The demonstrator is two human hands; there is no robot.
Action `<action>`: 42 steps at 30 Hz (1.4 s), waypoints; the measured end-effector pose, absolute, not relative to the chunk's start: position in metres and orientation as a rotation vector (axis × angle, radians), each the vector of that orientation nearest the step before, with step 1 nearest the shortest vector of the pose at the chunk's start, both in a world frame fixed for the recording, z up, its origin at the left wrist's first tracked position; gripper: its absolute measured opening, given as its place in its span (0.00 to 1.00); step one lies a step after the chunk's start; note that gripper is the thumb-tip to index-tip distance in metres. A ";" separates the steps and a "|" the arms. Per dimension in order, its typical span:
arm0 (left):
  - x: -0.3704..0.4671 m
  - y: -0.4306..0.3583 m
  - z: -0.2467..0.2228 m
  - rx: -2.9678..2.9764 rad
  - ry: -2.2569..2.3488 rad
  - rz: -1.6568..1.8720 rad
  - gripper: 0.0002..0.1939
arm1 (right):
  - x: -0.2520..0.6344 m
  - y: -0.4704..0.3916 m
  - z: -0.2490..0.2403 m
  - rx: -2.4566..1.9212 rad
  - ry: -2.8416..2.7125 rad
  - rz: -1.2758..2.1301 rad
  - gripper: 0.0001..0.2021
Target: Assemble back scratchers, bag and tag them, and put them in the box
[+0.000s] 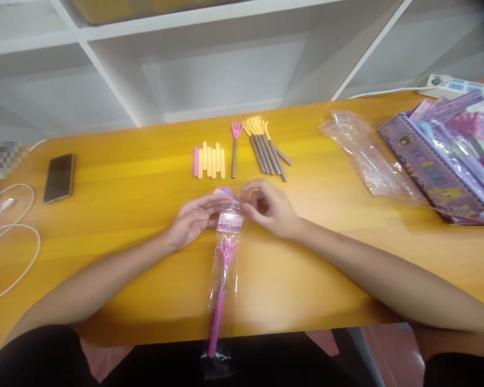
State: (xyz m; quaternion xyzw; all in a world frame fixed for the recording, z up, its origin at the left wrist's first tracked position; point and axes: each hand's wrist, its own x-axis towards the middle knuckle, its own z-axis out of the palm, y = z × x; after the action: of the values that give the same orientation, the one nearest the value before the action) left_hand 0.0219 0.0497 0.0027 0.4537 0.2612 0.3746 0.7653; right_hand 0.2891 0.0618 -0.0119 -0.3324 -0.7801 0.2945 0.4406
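So, one bagged pink back scratcher (216, 325) lay on the desk (306, 279), its lower end past the front edge. The left grip (196, 217) and right grip (270, 207) were at its header, the right curled narrow; whether either pinched it, I couldn't tell. Beyond lay one pink handle (196, 162), six yellow handles (213, 163) and one pink-clawed rod (234, 156) — beside yellow-clawed rods (263, 150) too bunched to count.

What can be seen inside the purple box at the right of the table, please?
The purple box holds clear-wrapped packages, one showing a pink hand-shaped head. Anything beneath the top ones is hidden by them and by the box's printed wall.
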 end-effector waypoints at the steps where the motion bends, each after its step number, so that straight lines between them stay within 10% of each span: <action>1: 0.022 0.050 0.002 0.985 0.570 0.819 0.25 | 0.289 0.062 -0.013 -0.813 -1.936 0.787 0.12; 42: 0.026 0.045 -0.012 1.283 0.616 0.700 0.13 | 0.289 0.056 -0.008 -0.324 -2.271 0.202 0.16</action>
State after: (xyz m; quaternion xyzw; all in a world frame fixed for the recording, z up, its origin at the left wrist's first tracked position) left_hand 0.0259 0.0445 -0.0123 0.5764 0.2769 0.3143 0.7016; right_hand 0.2888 0.0565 -0.0084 -0.1284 -0.9008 0.0801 0.4071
